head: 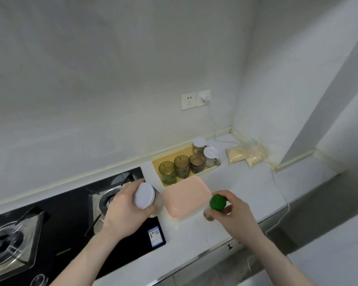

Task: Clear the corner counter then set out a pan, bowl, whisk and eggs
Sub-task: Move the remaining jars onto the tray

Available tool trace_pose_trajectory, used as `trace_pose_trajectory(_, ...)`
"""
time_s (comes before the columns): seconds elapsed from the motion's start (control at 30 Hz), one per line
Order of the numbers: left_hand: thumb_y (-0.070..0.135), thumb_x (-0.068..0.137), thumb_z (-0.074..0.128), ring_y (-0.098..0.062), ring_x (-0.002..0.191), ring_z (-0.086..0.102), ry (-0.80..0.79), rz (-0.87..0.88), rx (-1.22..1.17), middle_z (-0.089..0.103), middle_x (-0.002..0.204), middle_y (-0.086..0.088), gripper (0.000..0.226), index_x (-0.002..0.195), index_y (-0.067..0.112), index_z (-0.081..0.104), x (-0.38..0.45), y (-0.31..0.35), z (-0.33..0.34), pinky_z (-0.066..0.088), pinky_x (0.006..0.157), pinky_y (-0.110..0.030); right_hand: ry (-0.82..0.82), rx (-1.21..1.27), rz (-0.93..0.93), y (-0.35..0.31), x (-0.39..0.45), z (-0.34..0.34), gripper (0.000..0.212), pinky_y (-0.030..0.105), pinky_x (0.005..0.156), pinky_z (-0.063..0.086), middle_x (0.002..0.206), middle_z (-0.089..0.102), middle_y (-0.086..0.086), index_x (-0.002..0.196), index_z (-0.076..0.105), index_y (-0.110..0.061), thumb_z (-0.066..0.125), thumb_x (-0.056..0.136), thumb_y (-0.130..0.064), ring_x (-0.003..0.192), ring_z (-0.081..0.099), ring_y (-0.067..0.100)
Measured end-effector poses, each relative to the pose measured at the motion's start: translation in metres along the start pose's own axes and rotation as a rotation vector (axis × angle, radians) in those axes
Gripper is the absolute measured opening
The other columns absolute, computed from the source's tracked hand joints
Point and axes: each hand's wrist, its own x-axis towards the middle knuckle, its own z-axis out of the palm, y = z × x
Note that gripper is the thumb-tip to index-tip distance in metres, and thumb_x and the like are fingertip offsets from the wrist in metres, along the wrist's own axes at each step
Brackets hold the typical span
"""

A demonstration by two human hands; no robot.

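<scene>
My left hand [126, 209] grips a glass jar with a white lid [145, 195] above the right edge of the black gas hob [56, 219]. My right hand [234, 215] holds a small spice bottle with a green cap [217, 202] over the white counter [246, 182]. Between the two hands lies a pink plastic box [184, 200], upside down. Behind it a yellow tray [159, 159] holds three greenish glasses [182, 166] and two white-lidded jars [210, 152].
Two clear bags of pale grains [244, 154] lie in the counter corner. A white cable [279, 188] runs from a plug in the wall socket [196, 99] across the counter and over its front edge. The hob's right burner [109, 200] is beside my left hand.
</scene>
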Motion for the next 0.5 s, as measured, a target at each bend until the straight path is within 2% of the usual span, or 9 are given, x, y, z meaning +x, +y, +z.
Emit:
trace_pose_trajectory(0.1,0.052,0.064,0.083,-0.013,0.128,0.054,0.018,0.015,-0.001,0.056,0.139,0.015,0.087,0.143,0.036,0.049,0.04,0.017,0.007,0.047,0.102,-0.035,0.01,0.017,0.012,0.003,0.021,-0.014,0.034,0.027,0.075,0.055,0.089,0.07,-0.023,0.104,0.061,-0.04,0.081,0.081,-0.025,0.079,0.067,0.015)
trace_pose_trajectory(0.27,0.047,0.068,0.085,-0.017,0.127,0.053,-0.013,0.062,0.015,0.054,0.142,0.008,0.088,0.145,0.031,0.046,0.135,0.042,0.027,0.046,0.105,-0.036,0.036,0.056,0.054,0.004,0.056,-0.032,0.033,0.012,0.069,0.047,0.088,0.069,-0.028,0.106,0.06,-0.037,0.08,0.084,-0.023,0.078,0.069,0.001)
trace_pose_trajectory(0.4,0.048,0.066,0.086,-0.021,0.125,0.054,-0.083,0.033,0.014,0.055,0.139,0.003,0.091,0.145,0.027,0.046,0.209,0.06,0.054,0.048,0.104,-0.038,0.093,0.052,0.085,0.007,0.081,-0.046,0.034,0.019,0.072,0.051,0.086,0.073,-0.022,0.106,0.061,-0.04,0.081,0.082,-0.025,0.077,0.07,0.005)
trace_pose_trajectory(0.5,0.048,0.065,0.085,-0.024,0.123,0.055,-0.139,0.022,0.043,0.056,0.137,0.002,0.091,0.144,0.027,0.045,0.254,0.073,0.078,0.049,0.101,-0.039,0.125,0.05,0.097,0.005,0.093,-0.054,0.034,0.013,0.07,0.049,0.086,0.072,-0.022,0.106,0.062,-0.039,0.08,0.082,-0.022,0.076,0.069,0.002)
